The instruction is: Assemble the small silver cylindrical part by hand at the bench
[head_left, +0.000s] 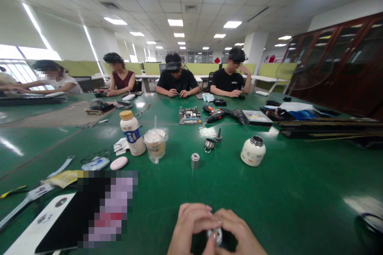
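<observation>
At the near edge of the green table, my left hand [189,226] and my right hand [237,229] meet with curled fingers around a small round silver metal part [219,236]. A thumb presses on its face, and fingers cover much of it, so its exact kind is unclear. Ahead of my hands stands a short silver metal cylinder [195,161] with holes in its top. Beyond it lie a small shiny metal cup-like piece [210,144] with a ring and a dark pointed fitting [218,136]. A cream-coloured jar [253,152] with a bare metal neck stands to the right.
Left are a drink bottle [132,135], a plastic cup with a straw [155,145], a pink oval object [119,163] and a pixelated tablet-like slab [68,215]. Farther off lie a circuit board [190,115] and power drills [217,116]. Several people sit across the table [167,191].
</observation>
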A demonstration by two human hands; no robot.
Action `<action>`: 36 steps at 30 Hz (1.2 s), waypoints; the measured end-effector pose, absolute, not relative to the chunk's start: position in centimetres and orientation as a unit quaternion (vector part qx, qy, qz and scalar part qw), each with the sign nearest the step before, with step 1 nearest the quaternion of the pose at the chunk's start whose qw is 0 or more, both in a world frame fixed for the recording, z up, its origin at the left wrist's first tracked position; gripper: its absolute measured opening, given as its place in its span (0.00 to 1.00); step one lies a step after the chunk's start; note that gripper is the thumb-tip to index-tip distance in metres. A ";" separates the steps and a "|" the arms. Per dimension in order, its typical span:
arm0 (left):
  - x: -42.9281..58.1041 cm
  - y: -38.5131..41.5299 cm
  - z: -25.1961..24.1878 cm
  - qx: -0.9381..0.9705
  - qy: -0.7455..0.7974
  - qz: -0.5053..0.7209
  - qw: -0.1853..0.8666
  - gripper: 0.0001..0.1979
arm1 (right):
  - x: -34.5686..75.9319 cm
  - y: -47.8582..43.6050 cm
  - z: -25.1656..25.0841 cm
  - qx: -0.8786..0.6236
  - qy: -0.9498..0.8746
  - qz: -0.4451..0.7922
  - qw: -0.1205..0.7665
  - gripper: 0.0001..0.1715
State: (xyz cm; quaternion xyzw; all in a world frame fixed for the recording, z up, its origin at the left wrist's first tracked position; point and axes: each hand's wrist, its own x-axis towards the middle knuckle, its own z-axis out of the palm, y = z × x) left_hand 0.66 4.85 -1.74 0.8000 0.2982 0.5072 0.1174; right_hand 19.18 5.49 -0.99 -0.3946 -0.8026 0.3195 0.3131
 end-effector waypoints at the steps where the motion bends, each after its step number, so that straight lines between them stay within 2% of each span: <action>1: 0.6 4.8 -1.9 0.804 0.304 0.498 0.116 0.27 | 19.2 5.5 -0.9 -0.397 -0.803 0.318 0.309 0.12; 6: 0.4 4.7 -2.3 0.780 0.328 0.513 0.145 0.31 | 19.4 5.4 -1.1 -0.427 -0.792 0.323 0.294 0.21; 11: 0.4 4.7 -1.9 0.771 0.325 0.519 0.174 0.31 | 19.7 5.4 -1.5 -0.469 -0.773 0.322 0.281 0.16; 15: 0.4 4.5 -1.4 0.751 0.350 0.512 0.226 0.31 | 19.8 5.7 -1.3 -0.457 -0.774 0.332 0.285 0.18; 20: 0.4 4.3 -0.8 0.748 0.365 0.499 0.239 0.28 | 19.8 5.9 -1.0 -0.443 -0.775 0.343 0.293 0.21; 26: 0.5 4.5 0.4 0.739 0.345 0.498 0.296 0.31 | 19.8 5.6 -0.8 -0.445 -0.771 0.353 0.288 0.21; 32: -0.6 5.6 3.5 0.788 0.336 0.364 0.365 0.44 | 19.7 5.8 -0.8 -0.439 -0.775 0.349 0.291 0.23; 36: -0.7 5.9 4.0 0.792 0.353 0.339 0.365 0.43 | 19.7 5.8 -0.8 -0.438 -0.777 0.352 0.283 0.23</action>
